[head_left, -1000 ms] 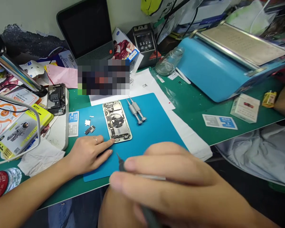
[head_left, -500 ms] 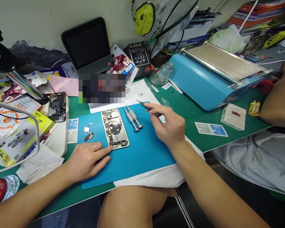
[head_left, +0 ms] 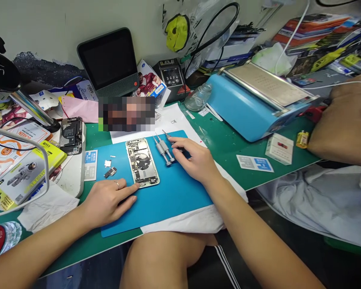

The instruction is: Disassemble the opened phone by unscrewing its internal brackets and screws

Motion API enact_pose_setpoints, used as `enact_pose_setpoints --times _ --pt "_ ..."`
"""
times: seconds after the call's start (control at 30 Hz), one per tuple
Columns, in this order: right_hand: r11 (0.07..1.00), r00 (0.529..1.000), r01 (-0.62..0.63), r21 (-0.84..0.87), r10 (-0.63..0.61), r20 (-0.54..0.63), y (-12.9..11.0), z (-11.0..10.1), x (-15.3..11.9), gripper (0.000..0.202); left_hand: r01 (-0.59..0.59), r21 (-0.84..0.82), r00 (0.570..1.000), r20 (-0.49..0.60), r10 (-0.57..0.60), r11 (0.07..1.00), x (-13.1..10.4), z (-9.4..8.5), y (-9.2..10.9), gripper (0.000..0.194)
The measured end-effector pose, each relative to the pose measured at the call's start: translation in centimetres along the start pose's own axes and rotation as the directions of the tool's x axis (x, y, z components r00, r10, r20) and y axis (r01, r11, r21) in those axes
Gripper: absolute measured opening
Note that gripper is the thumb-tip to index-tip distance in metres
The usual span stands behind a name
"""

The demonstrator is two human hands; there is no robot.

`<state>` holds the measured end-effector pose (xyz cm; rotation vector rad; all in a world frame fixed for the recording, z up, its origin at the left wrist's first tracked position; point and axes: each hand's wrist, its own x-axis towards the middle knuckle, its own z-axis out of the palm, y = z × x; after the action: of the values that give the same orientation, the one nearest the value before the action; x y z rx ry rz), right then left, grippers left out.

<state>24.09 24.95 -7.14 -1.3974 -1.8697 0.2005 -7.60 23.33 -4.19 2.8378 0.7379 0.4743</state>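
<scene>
An opened phone (head_left: 147,174) with its inner parts exposed lies on the blue mat (head_left: 168,196). The index finger of my left hand (head_left: 106,200) stretches out to touch its lower left corner; the other fingers rest on the mat, holding nothing. My right hand (head_left: 195,160) is low over the mat, its fingers around a thin dark screwdriver (head_left: 167,135), mostly hidden beneath them. Two silver screwdrivers (head_left: 163,150) lie side by side between the phone and that hand. Several small loose parts (head_left: 110,171) sit left of the phone.
Another phone body (head_left: 70,134) rests on a white device at left, beside yellow battery boxes (head_left: 24,180). A blue machine (head_left: 237,108), a glass jar (head_left: 197,97) and a small white box (head_left: 279,148) stand at right. Another person's arm (head_left: 339,124) reaches in there.
My right hand has moved left and down with the dark screwdriver, to beside the two silver ones. My left finger stays on the phone's corner. The view has shifted slightly.
</scene>
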Motion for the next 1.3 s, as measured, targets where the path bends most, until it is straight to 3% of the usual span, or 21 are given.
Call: enact_pose_setpoints --times 0.2,0.53,0.73,1.03,1.3 --pt "0.995 0.995 0.093 -0.021 -0.092 0.039 0.28 0.01 -0.03 0.014 0.001 -0.006 1.000 -0.002 -0.001 1.000 0.03 -0.05 -0.02 0.032" --pt "0.996 0.995 0.093 -0.013 -0.093 0.031 0.29 -0.03 -0.38 0.017 -0.019 0.008 1.000 -0.014 0.019 1.000 0.13 -0.07 0.07 0.033" --pt "0.987 0.986 0.162 0.009 -0.163 0.048 0.34 -0.08 -0.35 0.012 -0.013 0.008 1.000 -0.009 0.013 1.000 0.12 -0.04 0.00 0.033" --pt "0.965 0.943 0.260 0.034 -0.261 0.205 0.28 -0.45 -0.09 0.027 -0.014 0.007 1.000 -0.012 0.014 1.000 0.09 0.06 0.00 0.034" --pt "0.947 0.927 0.322 0.008 -0.317 0.201 0.25 -0.45 -0.17 0.007 -0.016 0.003 1.000 -0.019 0.016 1.000 0.03 -0.02 -0.04 0.033"
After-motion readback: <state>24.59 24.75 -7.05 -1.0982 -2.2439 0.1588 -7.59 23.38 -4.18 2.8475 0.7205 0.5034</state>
